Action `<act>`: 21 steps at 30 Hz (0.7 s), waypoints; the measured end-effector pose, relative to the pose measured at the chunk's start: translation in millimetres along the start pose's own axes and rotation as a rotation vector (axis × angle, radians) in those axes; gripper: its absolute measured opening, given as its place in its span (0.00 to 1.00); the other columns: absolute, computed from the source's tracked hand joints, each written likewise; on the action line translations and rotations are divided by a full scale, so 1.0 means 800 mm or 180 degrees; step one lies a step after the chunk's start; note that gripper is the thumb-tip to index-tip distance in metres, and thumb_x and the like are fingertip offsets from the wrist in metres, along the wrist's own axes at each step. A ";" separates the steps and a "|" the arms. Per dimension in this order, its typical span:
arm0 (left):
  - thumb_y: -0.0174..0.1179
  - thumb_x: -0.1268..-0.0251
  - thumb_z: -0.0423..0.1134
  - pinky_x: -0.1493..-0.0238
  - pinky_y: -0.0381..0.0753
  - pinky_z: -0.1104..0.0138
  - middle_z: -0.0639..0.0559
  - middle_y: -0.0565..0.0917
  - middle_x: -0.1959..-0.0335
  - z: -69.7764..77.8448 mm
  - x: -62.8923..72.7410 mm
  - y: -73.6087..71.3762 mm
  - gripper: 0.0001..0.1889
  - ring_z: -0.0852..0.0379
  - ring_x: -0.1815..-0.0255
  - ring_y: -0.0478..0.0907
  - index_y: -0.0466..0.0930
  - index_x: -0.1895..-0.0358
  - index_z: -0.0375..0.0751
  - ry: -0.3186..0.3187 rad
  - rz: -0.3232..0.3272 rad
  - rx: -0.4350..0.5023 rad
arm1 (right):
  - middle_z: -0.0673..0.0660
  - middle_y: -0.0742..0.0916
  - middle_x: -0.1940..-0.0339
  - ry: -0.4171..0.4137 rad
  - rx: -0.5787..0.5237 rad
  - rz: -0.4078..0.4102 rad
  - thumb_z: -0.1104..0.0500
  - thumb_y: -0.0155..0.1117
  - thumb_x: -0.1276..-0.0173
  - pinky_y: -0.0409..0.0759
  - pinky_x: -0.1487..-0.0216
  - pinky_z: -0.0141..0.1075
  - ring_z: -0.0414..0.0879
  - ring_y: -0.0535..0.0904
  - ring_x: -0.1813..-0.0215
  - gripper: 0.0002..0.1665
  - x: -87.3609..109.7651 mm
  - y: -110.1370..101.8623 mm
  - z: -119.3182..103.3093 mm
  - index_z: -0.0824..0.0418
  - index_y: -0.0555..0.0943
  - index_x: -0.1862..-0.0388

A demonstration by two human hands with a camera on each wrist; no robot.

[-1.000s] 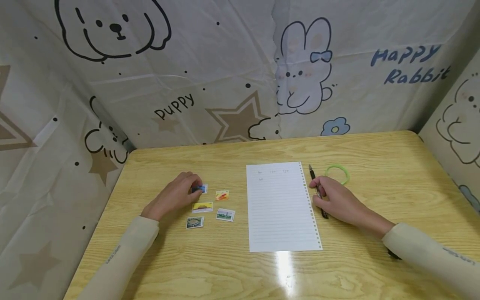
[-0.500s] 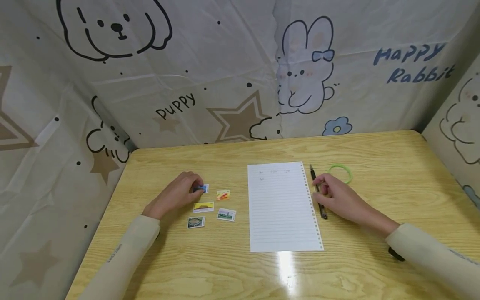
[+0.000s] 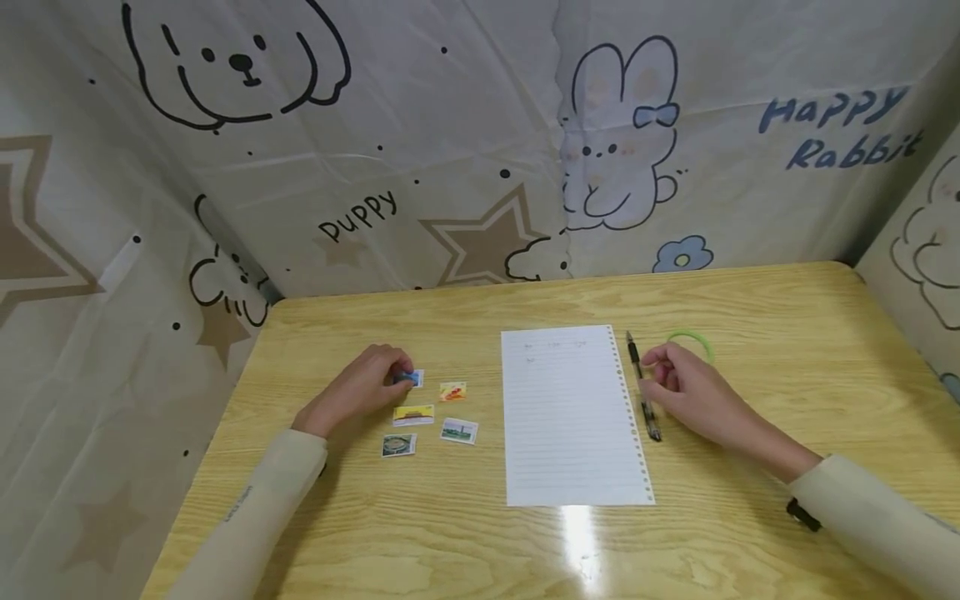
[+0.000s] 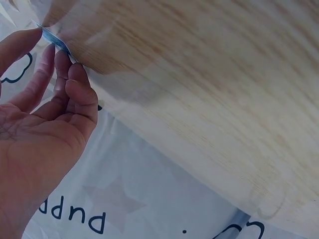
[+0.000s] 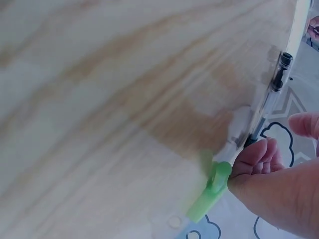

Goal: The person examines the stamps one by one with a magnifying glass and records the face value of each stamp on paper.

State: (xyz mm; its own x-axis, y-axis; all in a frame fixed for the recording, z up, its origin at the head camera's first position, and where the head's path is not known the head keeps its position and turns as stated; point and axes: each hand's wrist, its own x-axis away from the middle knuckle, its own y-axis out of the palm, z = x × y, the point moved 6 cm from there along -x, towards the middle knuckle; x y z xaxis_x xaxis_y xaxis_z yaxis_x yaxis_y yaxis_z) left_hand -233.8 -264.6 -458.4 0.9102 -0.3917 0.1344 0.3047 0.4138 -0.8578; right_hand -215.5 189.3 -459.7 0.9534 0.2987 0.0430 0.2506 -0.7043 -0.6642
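My left hand (image 3: 360, 387) pinches a small blue postage stamp (image 3: 412, 378) by its edges between thumb and fingertips, close over the wooden table. In the left wrist view the stamp (image 4: 57, 41) looks slightly bowed, with the thumb at one edge and the fingers at the other. On the right, my right hand (image 3: 690, 392) hovers with loosely bent fingers and nothing in its grasp. A black clear-barrelled pen (image 3: 634, 350) lies beside its fingertips, tip pointing away. In the right wrist view a bright green ring-shaped band (image 5: 214, 186) is close to that hand.
Near my left hand lie a red-and-yellow stamp (image 3: 453, 392), a yellow building stamp (image 3: 413, 415), a stadium stamp (image 3: 399, 445) and a green landscape stamp (image 3: 459, 431). A lined sheet (image 3: 577, 433) with faint writing lies mid-table. A printed cloth (image 3: 465, 100) hangs behind.
My right hand has drawn slightly rightward off the pen, whose middle shows more now. The left hand stays at the blue stamp. The whole head view has shifted a little.
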 end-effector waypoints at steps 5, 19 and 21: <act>0.69 0.22 0.35 0.45 0.78 0.52 0.49 0.83 0.56 -0.001 0.000 0.000 0.06 0.48 0.52 0.75 0.85 0.50 0.37 -0.0077 -0.0026 -0.0039 | 0.57 0.80 0.57 -0.0003 0.0030 0.0046 0.61 0.69 0.20 0.73 0.62 0.34 0.49 0.73 0.59 0.20 0.001 -0.005 -0.002 0.69 0.76 0.37; 0.68 0.22 0.35 0.45 0.76 0.52 0.49 0.81 0.57 0.001 0.000 0.004 0.07 0.47 0.51 0.74 0.83 0.49 0.37 -0.0052 -0.0052 -0.0118 | 0.59 0.81 0.53 0.0046 0.0017 0.0318 0.64 0.63 0.20 0.73 0.59 0.29 0.49 0.75 0.55 0.18 0.017 -0.028 0.004 0.69 0.77 0.37; 0.68 0.22 0.35 0.45 0.75 0.52 0.49 0.81 0.57 0.001 0.000 0.003 0.07 0.47 0.52 0.74 0.83 0.50 0.36 -0.0031 -0.0020 -0.0132 | 0.59 0.81 0.53 0.0068 0.0023 0.0383 0.64 0.62 0.21 0.73 0.59 0.28 0.49 0.75 0.56 0.17 0.019 -0.029 0.006 0.69 0.77 0.37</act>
State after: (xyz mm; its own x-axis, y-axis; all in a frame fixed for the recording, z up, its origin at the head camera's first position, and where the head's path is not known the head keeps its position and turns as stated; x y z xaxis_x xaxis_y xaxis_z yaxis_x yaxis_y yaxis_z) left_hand -232.9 -262.7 -460.0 0.9110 -0.3862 0.1445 0.2988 0.3769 -0.8767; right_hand -207.6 213.7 -447.2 0.9799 0.1985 -0.0216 0.1330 -0.7295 -0.6709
